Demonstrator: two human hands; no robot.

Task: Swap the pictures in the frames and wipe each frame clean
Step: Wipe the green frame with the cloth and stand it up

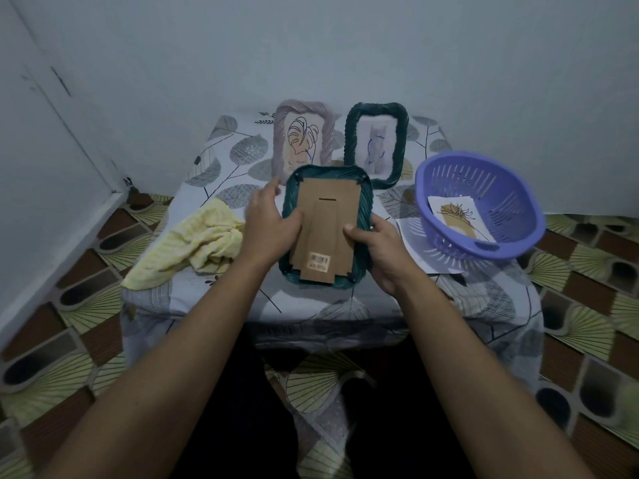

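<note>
Cardboard backing (325, 219) faces up at you: the teal frame (366, 209) sits face down at the middle of the surface (345, 302). Your left hand (269, 226) and right hand (380, 250) grip its side edges, fingers curled round the rim and thumbs on the backing. A grey frame (301, 107) and a dark green frame (401, 140) stand behind it. A yellow cloth (197, 243) lies to the left and a purple basket (518, 188) to the right.

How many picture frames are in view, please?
3: grey frame standing at the back, upright green frame right of it, face-down green frame held by the left hand and right hand.
</note>
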